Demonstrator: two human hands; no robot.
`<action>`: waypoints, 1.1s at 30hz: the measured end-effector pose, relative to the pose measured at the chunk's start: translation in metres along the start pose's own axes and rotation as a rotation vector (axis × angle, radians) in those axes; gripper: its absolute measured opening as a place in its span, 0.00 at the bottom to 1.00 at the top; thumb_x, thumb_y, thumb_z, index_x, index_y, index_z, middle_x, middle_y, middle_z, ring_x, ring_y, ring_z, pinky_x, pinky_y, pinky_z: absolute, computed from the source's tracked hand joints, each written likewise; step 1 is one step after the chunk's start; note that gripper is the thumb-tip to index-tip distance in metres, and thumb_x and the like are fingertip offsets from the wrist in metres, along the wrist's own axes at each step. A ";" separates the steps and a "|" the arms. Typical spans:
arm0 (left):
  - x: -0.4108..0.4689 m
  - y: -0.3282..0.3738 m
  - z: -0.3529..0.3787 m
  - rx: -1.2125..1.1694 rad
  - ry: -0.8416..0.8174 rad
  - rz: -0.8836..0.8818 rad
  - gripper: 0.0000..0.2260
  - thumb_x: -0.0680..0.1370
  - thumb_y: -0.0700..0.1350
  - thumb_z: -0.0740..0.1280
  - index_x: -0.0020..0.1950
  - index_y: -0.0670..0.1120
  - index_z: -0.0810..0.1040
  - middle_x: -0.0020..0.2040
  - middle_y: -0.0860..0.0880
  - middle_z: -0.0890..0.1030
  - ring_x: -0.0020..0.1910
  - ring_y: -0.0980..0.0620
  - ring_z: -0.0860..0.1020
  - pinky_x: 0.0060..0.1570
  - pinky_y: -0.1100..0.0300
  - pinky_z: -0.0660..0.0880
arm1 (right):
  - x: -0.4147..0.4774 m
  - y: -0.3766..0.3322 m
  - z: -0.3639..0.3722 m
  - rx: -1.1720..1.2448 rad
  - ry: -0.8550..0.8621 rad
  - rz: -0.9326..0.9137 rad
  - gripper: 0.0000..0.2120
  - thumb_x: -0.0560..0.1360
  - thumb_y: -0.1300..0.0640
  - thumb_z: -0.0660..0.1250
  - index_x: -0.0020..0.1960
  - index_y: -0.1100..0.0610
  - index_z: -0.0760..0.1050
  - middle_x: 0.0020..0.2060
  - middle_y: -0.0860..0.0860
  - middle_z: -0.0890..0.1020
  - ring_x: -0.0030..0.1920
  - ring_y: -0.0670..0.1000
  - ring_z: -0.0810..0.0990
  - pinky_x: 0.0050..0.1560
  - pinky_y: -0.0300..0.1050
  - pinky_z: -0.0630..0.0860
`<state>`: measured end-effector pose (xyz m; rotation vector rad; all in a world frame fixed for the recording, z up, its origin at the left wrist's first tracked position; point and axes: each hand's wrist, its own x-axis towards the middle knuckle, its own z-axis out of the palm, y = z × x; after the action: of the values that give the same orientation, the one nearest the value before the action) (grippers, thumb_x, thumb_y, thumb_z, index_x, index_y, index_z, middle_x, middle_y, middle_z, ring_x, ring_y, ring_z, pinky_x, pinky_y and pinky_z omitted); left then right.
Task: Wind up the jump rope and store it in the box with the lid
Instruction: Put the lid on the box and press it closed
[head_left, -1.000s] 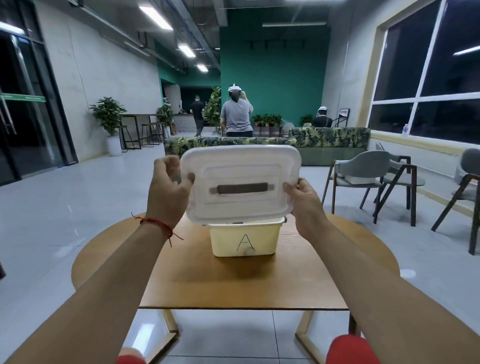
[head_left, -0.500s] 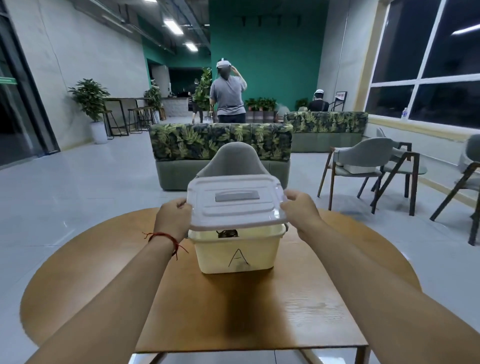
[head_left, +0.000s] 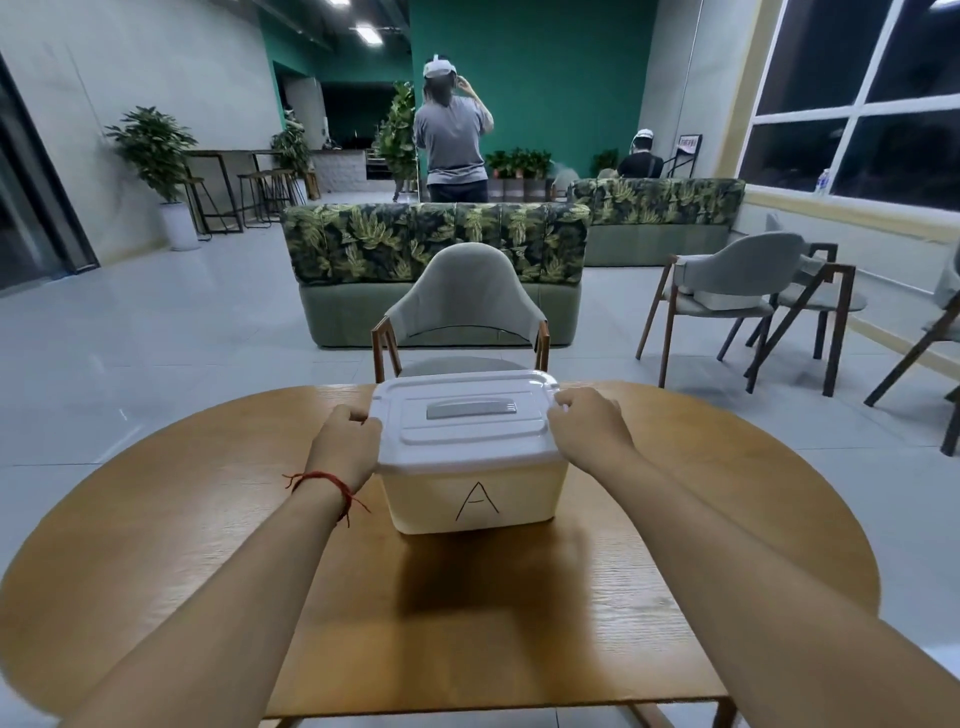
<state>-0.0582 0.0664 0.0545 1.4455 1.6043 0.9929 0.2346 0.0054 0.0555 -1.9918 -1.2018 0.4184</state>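
A pale yellow plastic box (head_left: 475, 501) marked with a black "A" stands on the far half of the round wooden table (head_left: 675, 519). A white lid (head_left: 462, 423) with a grey handle lies flat on top of the box. My left hand (head_left: 345, 449) grips the lid's left edge and my right hand (head_left: 589, 428) grips its right edge. The jump rope is hidden; nothing of it shows outside the box.
A grey chair (head_left: 462, 306) stands just beyond the table, with a leaf-patterned sofa (head_left: 436, 270) behind it. More grey chairs (head_left: 737, 291) stand to the right by the window. A person in a grey shirt (head_left: 452, 135) stands far back.
The lid was held up tilted toward me, then came down over the box; it now lies flat on the rim. The dark rope glimpsed inside half a second ago is covered.
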 end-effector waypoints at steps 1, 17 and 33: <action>0.003 0.000 0.000 -0.043 -0.028 -0.050 0.15 0.76 0.48 0.63 0.62 0.49 0.78 0.56 0.42 0.84 0.53 0.37 0.84 0.50 0.39 0.86 | -0.002 -0.002 0.001 -0.003 0.002 -0.003 0.11 0.77 0.62 0.58 0.36 0.57 0.68 0.35 0.54 0.76 0.54 0.61 0.73 0.34 0.49 0.65; 0.002 0.003 0.022 0.444 0.035 0.334 0.19 0.85 0.39 0.58 0.73 0.45 0.80 0.69 0.39 0.82 0.65 0.39 0.79 0.63 0.51 0.75 | -0.012 -0.002 0.010 -0.111 0.085 -0.128 0.19 0.85 0.55 0.63 0.75 0.51 0.79 0.70 0.55 0.83 0.68 0.60 0.79 0.59 0.50 0.75; -0.026 0.009 0.037 0.790 -0.007 0.277 0.23 0.84 0.52 0.49 0.68 0.43 0.76 0.71 0.34 0.76 0.63 0.37 0.78 0.52 0.51 0.74 | -0.089 0.007 0.045 0.577 0.143 0.243 0.24 0.79 0.41 0.71 0.67 0.54 0.71 0.64 0.52 0.76 0.58 0.54 0.78 0.45 0.47 0.73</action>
<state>-0.0187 0.0432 0.0476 2.2335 1.9319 0.4864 0.1661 -0.0528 0.0115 -1.6266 -0.6511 0.6485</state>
